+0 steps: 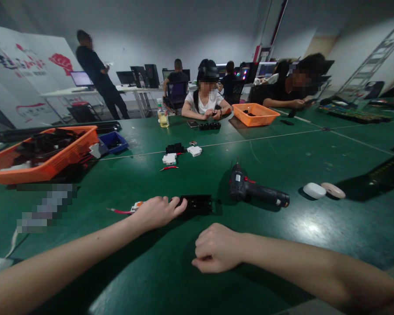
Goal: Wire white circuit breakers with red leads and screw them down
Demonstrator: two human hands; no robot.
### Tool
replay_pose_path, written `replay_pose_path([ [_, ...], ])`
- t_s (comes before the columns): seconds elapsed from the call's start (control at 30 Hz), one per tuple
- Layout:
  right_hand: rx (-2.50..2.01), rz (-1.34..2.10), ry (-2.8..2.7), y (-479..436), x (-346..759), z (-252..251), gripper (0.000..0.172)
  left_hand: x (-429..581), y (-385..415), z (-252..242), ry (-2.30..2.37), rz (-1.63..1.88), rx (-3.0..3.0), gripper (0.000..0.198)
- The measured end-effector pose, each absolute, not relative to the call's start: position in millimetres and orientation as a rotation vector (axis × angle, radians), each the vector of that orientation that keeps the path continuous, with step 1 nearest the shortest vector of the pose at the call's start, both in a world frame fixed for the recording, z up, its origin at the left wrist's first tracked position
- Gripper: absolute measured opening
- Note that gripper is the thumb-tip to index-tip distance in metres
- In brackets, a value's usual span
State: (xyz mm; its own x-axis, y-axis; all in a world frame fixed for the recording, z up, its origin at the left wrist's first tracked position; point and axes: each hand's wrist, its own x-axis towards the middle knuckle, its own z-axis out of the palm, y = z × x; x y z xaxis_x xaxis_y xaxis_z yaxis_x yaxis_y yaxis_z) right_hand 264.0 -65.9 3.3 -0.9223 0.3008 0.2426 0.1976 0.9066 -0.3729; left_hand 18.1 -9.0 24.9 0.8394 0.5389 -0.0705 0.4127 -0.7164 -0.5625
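My left hand lies over the left part of a black rectangular housing, its thumb and fingers closed on it. Beside that hand, a white and orange part with a red wire sticks out on the left. My right hand rests curled on the green table nearer to me, below the housing; whether its fingers hold anything is hidden. A black power screwdriver lies to the right of the housing. Farther back are white modules, black blocks and a short red wire.
An orange basket of black parts and a blue bin stand at the left. Across the green table a seated person works beside another orange basket and a bottle. Two small oval cases lie at the right.
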Motion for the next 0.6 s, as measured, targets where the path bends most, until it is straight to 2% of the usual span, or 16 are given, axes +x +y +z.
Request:
replay_pose_path([
  [0.37,-0.381,0.477,-2.758,-66.2,264.6,2.0,0.038,22.2,-9.0,22.6,-0.986,0.316,-2.418,0.056],
  [0.6,-0.363,0.466,-2.758,-64.8,263.8,0.1,0.039,-4.5,-7.0,26.7,-1.427,0.361,-2.397,0.048],
])
